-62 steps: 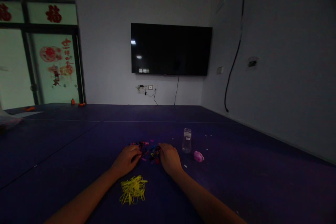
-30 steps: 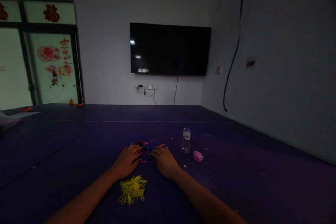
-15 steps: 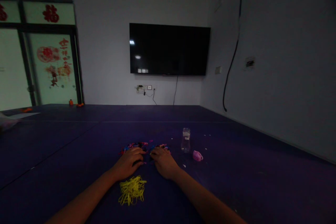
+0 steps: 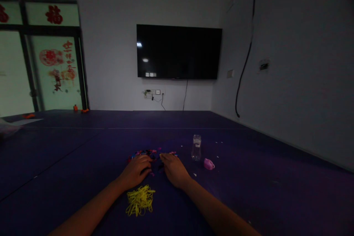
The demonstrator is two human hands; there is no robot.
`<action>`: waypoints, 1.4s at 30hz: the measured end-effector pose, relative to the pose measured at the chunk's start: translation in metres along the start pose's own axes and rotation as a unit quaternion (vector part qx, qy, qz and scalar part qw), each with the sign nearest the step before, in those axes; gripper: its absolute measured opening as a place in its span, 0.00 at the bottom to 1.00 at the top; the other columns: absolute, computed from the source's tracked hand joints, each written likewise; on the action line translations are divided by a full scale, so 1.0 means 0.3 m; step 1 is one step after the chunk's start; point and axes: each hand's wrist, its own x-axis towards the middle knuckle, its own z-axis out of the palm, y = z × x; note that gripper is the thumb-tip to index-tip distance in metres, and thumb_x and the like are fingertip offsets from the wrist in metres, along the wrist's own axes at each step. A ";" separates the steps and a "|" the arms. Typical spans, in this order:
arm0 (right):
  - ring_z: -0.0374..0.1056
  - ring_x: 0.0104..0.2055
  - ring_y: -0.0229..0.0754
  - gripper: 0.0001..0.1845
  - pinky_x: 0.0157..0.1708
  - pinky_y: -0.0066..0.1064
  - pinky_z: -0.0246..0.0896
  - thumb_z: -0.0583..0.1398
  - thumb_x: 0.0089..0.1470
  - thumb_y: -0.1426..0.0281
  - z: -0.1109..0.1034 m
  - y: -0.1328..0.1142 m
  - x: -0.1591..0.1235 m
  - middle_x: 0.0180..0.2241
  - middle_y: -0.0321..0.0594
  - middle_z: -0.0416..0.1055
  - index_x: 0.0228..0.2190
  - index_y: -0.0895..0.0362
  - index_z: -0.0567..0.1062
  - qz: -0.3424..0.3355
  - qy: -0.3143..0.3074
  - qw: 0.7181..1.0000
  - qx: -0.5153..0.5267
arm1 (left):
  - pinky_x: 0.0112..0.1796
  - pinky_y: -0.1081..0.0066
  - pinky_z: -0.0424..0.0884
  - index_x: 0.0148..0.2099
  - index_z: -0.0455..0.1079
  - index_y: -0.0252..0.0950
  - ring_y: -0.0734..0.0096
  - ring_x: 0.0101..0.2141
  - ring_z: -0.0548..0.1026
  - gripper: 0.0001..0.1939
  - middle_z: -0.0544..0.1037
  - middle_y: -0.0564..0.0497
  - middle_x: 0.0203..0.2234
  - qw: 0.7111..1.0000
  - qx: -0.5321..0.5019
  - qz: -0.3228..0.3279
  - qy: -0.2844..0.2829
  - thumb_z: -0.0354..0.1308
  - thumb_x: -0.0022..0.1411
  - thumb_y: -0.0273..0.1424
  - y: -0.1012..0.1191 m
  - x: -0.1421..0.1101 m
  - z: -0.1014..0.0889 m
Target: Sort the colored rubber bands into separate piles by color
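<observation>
Small coloured elastic bands, pink, blue, red and black, lie in a loose heap on the purple tabletop. My left hand rests palm down at the heap's near edge, fingers curved and thumb apart. On the other side, my right hand lies fairly flat with its fingers stretched over more of the bands, hiding part of them. A narrow gap separates the two hands. Nearer to me, between the forearms, sits a tangled pile of yellow elastic bands, touched by neither hand.
A clear bottle without a lid stands right of my right hand, beside a pink cap. White scraps dot the purple table. Orange objects lie at the far left edge. A television hangs on the wall.
My right hand has shifted slightly, its fingers now straighter and pointing further away over the bands. The left hand stays nearly in place.
</observation>
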 end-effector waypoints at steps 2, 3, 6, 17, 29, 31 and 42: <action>0.54 0.54 0.42 0.26 0.52 0.34 0.49 0.47 0.51 0.77 0.005 0.004 0.002 0.53 0.45 0.60 0.53 0.61 0.61 0.006 0.004 1.000 0.000 | 0.47 0.62 0.61 0.33 0.67 0.38 0.66 0.46 0.67 0.03 0.74 0.50 0.41 1.000 -0.011 0.009 -0.003 0.52 0.57 0.27 -0.001 0.000 0.003; 0.55 0.54 0.42 0.26 0.52 0.34 0.49 0.47 0.51 0.77 0.007 0.006 0.004 0.53 0.45 0.60 0.53 0.61 0.61 0.009 0.004 1.000 0.000 | 0.47 0.62 0.61 0.33 0.67 0.37 0.66 0.46 0.67 0.02 0.73 0.49 0.41 1.000 -0.016 0.011 -0.003 0.52 0.57 0.27 -0.002 -0.001 0.005; 0.56 0.53 0.43 0.25 0.51 0.33 0.49 0.47 0.50 0.77 0.014 0.014 0.009 0.52 0.46 0.62 0.52 0.60 0.63 0.030 -0.005 1.000 -0.001 | 0.47 0.62 0.61 0.33 0.66 0.38 0.66 0.45 0.67 0.03 0.73 0.49 0.39 0.999 -0.028 0.018 -0.010 0.53 0.58 0.31 -0.004 -0.002 0.007; 0.61 0.48 0.41 0.25 0.48 0.31 0.52 0.47 0.49 0.79 0.011 0.024 0.012 0.44 0.43 0.69 0.48 0.57 0.68 0.062 0.011 0.997 0.035 | 0.46 0.64 0.60 0.32 0.67 0.38 0.67 0.44 0.67 0.04 0.73 0.51 0.37 0.999 -0.006 -0.007 -0.049 0.53 0.56 0.25 -0.016 0.005 0.020; 0.58 0.51 0.42 0.25 0.51 0.33 0.49 0.48 0.50 0.78 0.004 -0.006 0.003 0.50 0.43 0.64 0.51 0.58 0.64 -0.039 0.021 0.999 -0.019 | 0.49 0.56 0.56 0.40 0.68 0.39 0.63 0.44 0.68 0.10 0.74 0.49 0.40 0.982 0.122 -0.128 0.072 0.52 0.55 0.26 -0.028 0.001 0.011; 0.57 0.51 0.42 0.24 0.51 0.34 0.49 0.48 0.52 0.77 -0.005 -0.024 0.000 0.51 0.44 0.63 0.51 0.58 0.63 -0.088 0.012 0.995 -0.035 | 0.48 0.57 0.57 0.44 0.67 0.39 0.64 0.44 0.68 0.12 0.74 0.50 0.40 0.988 0.105 -0.086 0.071 0.53 0.56 0.28 -0.019 0.002 0.010; 0.57 0.50 0.40 0.23 0.50 0.32 0.49 0.49 0.52 0.77 -0.006 -0.059 -0.003 0.50 0.41 0.63 0.50 0.56 0.64 -0.153 0.015 0.988 -0.008 | 0.45 0.60 0.61 0.38 0.68 0.37 0.68 0.38 0.71 0.08 0.76 0.50 0.33 0.990 0.087 0.019 0.107 0.48 0.60 0.28 -0.014 0.000 0.015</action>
